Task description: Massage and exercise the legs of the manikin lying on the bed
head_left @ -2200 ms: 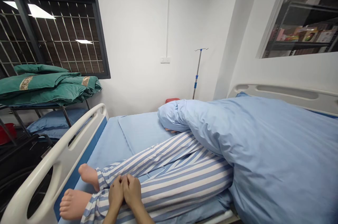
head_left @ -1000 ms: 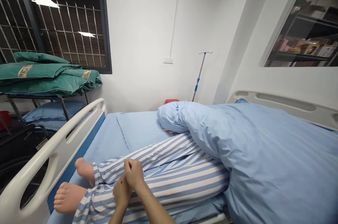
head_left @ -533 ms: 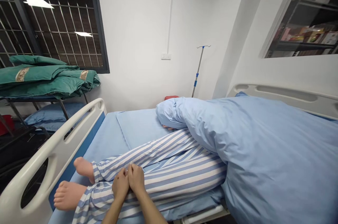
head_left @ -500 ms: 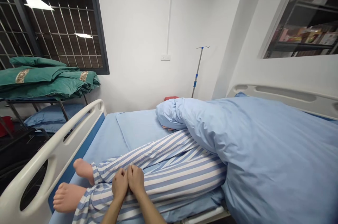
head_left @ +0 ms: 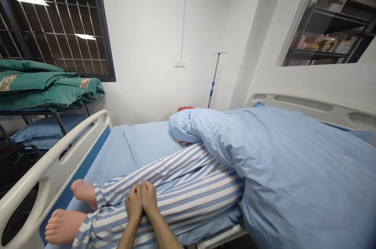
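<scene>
A figure in blue-and-white striped trousers lies on a hospital bed, with bare feet at the lower left. A light blue quilt covers its upper body. My left hand and my right hand rest side by side on the lower leg, knuckles up. Their fingers curl down into the striped cloth; whether they pinch it or just press I cannot tell. Both forearms come in from the bottom edge.
A white footboard rail runs along the left of the bed, a white side rail along the far right. Folded green quilts lie on a rack at left. An IV pole stands by the wall.
My right hand, raised above the left a second ago, has come back down beside it on the leg. The view has shifted slightly right.
</scene>
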Tool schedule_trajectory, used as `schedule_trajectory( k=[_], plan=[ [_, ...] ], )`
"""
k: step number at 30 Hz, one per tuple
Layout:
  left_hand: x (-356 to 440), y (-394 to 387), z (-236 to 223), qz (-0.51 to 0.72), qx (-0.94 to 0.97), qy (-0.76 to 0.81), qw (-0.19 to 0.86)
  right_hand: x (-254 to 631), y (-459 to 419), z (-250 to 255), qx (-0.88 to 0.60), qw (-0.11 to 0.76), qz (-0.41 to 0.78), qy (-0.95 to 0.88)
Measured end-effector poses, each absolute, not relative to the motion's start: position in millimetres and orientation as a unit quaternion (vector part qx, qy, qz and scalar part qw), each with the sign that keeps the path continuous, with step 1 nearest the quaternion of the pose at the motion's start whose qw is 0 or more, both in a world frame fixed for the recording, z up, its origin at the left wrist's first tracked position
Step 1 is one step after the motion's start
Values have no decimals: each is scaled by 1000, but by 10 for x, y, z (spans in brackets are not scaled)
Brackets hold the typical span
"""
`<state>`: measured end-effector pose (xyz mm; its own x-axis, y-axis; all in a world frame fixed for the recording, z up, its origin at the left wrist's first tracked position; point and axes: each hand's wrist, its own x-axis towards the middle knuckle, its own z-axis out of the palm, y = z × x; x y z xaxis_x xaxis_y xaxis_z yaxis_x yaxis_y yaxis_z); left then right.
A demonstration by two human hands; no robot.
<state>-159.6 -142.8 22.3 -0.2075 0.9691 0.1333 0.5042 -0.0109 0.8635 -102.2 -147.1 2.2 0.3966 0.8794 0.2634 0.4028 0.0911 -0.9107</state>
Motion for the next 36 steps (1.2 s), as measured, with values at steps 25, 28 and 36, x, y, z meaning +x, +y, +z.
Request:
schedule_trajectory(
  k=[25, 28, 36],
  plan=[
    [-1546, -1505, 82, 130, 734, 652, 138, -625, -1569, 579, -642, 336, 104, -682],
    [-1545, -1519, 87, 136, 724, 662, 136, -670, -1588, 325, -652, 388, 141, -636],
    [-1504, -1524, 147, 145, 718, 665, 142, -620, -1609, 76, -634, 450, 152, -610]
  ],
)
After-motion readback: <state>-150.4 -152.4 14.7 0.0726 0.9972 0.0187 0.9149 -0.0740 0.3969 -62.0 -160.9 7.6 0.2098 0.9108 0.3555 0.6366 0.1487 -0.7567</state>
